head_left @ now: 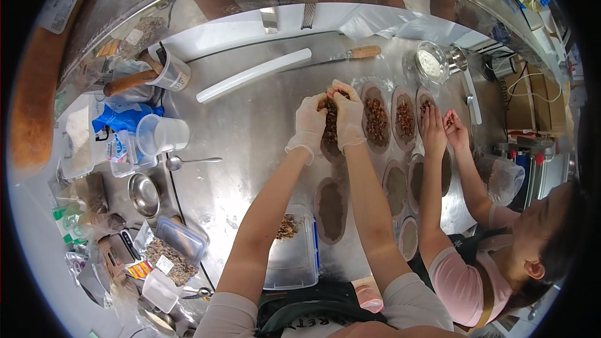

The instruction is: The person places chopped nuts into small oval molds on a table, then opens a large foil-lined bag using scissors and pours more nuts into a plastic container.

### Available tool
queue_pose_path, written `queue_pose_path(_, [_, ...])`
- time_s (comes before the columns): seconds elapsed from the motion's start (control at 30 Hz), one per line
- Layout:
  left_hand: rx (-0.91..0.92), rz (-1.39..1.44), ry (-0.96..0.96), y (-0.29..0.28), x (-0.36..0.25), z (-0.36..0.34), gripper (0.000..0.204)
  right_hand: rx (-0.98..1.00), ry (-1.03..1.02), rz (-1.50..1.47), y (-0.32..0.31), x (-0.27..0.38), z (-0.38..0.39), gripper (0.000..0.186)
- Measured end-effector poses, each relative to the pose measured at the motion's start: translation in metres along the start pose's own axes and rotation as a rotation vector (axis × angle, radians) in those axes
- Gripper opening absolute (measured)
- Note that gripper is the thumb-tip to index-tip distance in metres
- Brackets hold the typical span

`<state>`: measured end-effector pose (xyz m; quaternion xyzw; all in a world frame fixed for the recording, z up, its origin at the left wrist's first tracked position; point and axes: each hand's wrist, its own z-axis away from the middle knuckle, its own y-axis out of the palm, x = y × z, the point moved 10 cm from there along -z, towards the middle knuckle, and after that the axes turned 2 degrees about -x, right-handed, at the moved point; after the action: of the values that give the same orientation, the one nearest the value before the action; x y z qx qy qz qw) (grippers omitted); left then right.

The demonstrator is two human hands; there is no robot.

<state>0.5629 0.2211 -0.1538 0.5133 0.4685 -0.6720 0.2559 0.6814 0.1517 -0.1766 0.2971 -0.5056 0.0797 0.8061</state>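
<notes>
So your dough oval (pixel 333 154) is just above the centre of the frame, on the steel table (pixel 241 144), with a dark nutty-looking filling (pixel 330 126) running down its middle. Your gloved left hand (pixel 308 130) is along its left side and your gloved right hand (pixel 352 119) along its right, fingers curled in with the tips close together at the top end; I can't tell if they're pinching dough or bits of filling. I'd guess the dough is soft, light, stretchy and a bit tacky, easy to tear if you tug one spot, so I'd take it by the long edges with flat fingers and support it underneath. The filling looks loose and chunky and probably rolls off if tilted. Container-wise, the clear tub (pixel 291 270) at bottom centre has chopped brown bits (pixel 287 228) in it, and the bowl (pixel 421 56) at upper right holds white powder (pixel 429 63). The pitcher (pixel 178 76) at upper left has a wooden-handled tool (pixel 130 82) sticking out. A bag of grainy mix (pixel 168 263) sits lower left, beside a bluish clear box (pixel 181 240); can't make out what's in that one.
</notes>
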Motion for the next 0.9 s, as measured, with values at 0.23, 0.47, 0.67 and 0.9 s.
queue_pose_path(0.23, [-0.039, 0.034, -0.111, -0.016, 0.001, 0.017, 0.032, -0.08, 0.083, -0.212, -0.047, -0.003, 0.018, 0.023])
queue_pose_path(0.47, [0.072, 0.146, -0.232, -0.002, 0.014, 0.065, 0.038, -0.087, 0.077, -0.113, -0.054, -0.007, 0.057, 0.023])
queue_pose_path(0.67, [0.052, 0.251, -0.322, 0.002, 0.025, 0.084, 0.045, -0.089, -0.014, -0.048, -0.053, -0.001, 0.08, 0.022])
queue_pose_path(0.9, [-0.006, 0.349, -0.421, 0.012, 0.031, 0.102, 0.039, -0.099, -0.059, 0.021, -0.054, 0.002, 0.09, 0.022])
